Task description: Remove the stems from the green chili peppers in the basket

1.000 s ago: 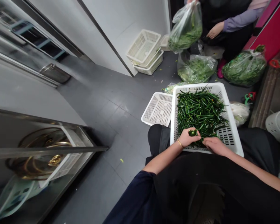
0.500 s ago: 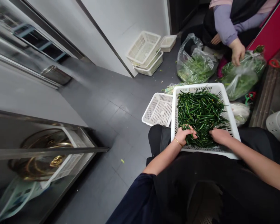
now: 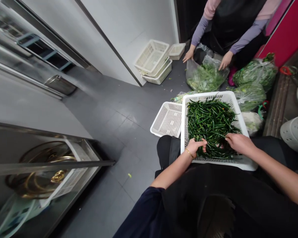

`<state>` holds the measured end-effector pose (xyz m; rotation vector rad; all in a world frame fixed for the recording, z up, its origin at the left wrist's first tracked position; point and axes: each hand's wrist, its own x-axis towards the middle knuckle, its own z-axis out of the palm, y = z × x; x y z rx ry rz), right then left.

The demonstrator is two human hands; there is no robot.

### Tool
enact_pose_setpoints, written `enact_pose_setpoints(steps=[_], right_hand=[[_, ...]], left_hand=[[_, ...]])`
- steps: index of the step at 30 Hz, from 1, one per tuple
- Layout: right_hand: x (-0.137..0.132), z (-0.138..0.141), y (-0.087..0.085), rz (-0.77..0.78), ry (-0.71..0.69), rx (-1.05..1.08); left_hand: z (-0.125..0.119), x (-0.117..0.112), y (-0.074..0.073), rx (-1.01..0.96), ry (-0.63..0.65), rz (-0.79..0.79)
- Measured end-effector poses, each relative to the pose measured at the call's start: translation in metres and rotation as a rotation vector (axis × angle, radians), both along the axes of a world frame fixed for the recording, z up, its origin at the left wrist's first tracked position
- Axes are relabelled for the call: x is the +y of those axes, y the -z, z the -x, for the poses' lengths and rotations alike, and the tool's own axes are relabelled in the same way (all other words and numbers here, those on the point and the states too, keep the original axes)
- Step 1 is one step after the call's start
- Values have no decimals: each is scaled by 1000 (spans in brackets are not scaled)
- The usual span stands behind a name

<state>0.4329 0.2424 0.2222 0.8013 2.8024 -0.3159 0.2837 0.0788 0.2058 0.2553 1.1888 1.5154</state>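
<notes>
A white perforated basket [image 3: 184, 132] rests across my lap, filled with long green chili peppers [image 3: 211, 120]. At its near left corner my left hand [image 3: 195, 146] is closed, with green chili peppers in its fingers and others around it. My right hand [image 3: 238, 142] is over the basket's right side, thumb and fingers pinched on a green chili pepper. The far tips of the held peppers blend into the pile.
An empty white basket [image 3: 161, 120] lies on the floor to the left. Stacked baskets [image 3: 151, 58] stand by the wall. A co-worker's hands [image 3: 225, 60] are at a plastic bag of greens [image 3: 206, 74]. A metal shelf [image 3: 99, 162] is at left, a perforated white bin [image 3: 295, 134] at right.
My right hand has moved slightly right and up out of the peppers. My left hand stays near the same corner. The co-worker's hands have shifted from the right bag to the left bag.
</notes>
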Motion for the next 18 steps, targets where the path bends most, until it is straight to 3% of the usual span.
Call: enact_pose_setpoints(steps=[3,8,12,13,16,18], right_hand=[[-18,-8,-4,80,-140,223],[-65,-13,18,132,-320,390],[-51,-25,18,233,-495,352],[-39,-29,16,205,-464,313],[-2,-34,8,-13,-167,143],[8,-26,8,-70,-38,47]], left_hand=[[-3,2,-7,-19,-4,-12],[-8,4,-9,52,80,-90],[-3,2,-1,-41,-12,51],[0,2,1,-71,-50,64],[6,2,3,-163,-137,40],[8,3,4,-189,-158,-2]])
